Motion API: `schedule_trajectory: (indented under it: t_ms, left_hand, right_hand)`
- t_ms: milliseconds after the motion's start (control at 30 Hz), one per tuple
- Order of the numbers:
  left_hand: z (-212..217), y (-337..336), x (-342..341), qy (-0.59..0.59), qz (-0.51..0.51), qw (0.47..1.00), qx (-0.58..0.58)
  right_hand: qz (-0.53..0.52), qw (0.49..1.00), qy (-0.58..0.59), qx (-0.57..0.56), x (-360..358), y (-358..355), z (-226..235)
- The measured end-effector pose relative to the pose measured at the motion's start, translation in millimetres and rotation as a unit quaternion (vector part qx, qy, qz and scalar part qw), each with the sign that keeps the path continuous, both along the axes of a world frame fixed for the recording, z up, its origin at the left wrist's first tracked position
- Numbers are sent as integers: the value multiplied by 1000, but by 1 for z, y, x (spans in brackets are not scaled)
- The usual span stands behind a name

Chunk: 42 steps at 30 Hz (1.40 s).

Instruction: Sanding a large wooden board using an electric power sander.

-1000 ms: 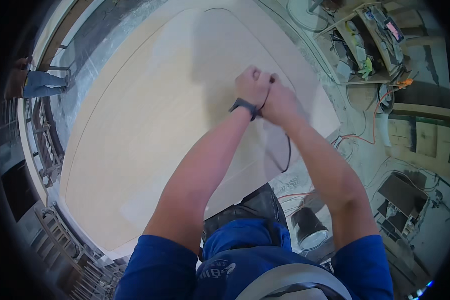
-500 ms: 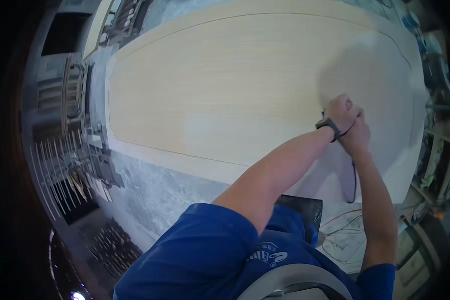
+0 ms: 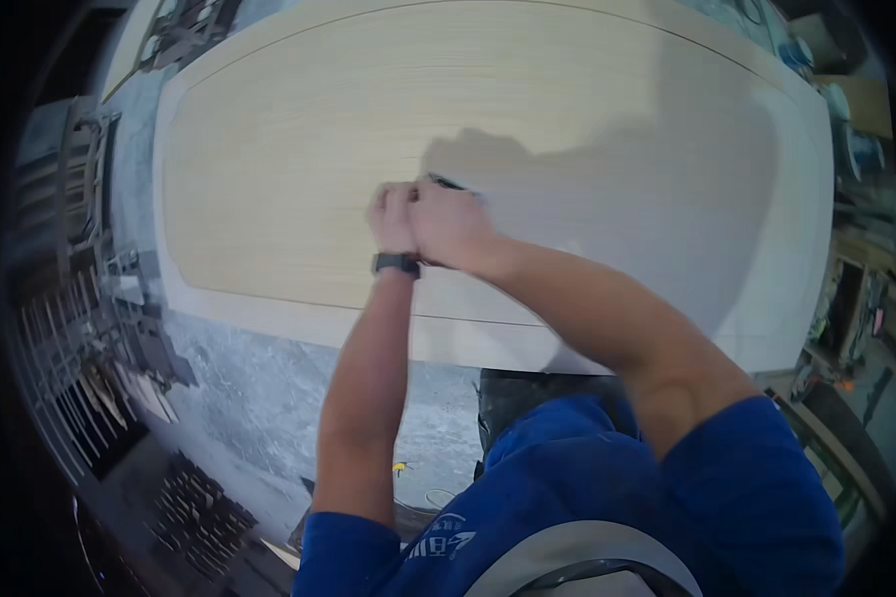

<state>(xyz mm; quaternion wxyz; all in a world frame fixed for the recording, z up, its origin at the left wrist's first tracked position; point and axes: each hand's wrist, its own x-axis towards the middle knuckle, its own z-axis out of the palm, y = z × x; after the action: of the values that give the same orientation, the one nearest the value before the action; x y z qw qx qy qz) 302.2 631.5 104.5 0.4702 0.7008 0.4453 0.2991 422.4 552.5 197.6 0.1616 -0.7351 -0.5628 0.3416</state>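
Observation:
Side by side over the middle of a large pale wooden panel (image 3: 269, 169), my hands are pressed together. My left hand (image 3: 393, 214), with a dark watch (image 3: 396, 264) on its wrist, has curled fingers against the other hand. My right hand (image 3: 450, 224) is closed, and a small dark object (image 3: 448, 183) shows at its upper edge. Most of that object is hidden under the fingers, so its kind cannot be told. A thin dark groove line (image 3: 448, 319) runs around the panel inside its paler border. Shadows of my arms fall on the panel's right part.
Grey dusty floor (image 3: 239, 348) shows beyond the panel's near left edge. Racks with rods (image 3: 65, 328) and a pile of small dark pieces (image 3: 199, 507) stand at left. Cluttered shelving (image 3: 846, 289) lines the right side. A small yellow thing (image 3: 399, 466) lies near my left forearm.
Both hands have swept left together across the panel, from its right part to the middle. The dark cord-like strip hanging below the right hand is no longer visible. The view has shifted a little too.

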Motion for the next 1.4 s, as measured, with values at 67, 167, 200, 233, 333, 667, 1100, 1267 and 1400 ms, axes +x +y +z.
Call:
schedule_trajectory:
  t_ms: [67,167,200,233,333,667,1100,1267,1400]
  left_hand:
    - [5,19,-16,105,-47,973,199]
    - [12,13,-6,-19,36,999,-31]
    - [15,13,-3,-80,77,984,-142]
    - [13,6,6,-82,75,983,-144]
    - [3,-15,48,-149,40,960,-232]
    - [53,-234,275,-64,-191,962,-183]
    - [100,-487,581,9,-435,894,-107]
    - [103,-486,604,3,-457,884,-99]
    - [101,-435,579,-27,-444,890,-102]
  right_hand:
    - [-3,997,-52,61,-23,20,-28]
    - [3,998,-49,41,-24,20,-37]
    - [7,998,-46,38,-21,21,-32]
    - [4,998,-50,36,-13,15,-29]
    - [-29,999,-10,-13,23,-15,-18]
    - [-284,958,-43,10,197,-268,33]
    - [-506,855,-97,-56,436,-529,78]
    - [-508,854,-105,-47,453,-528,83]
    - [-493,866,-77,-36,440,-481,81]
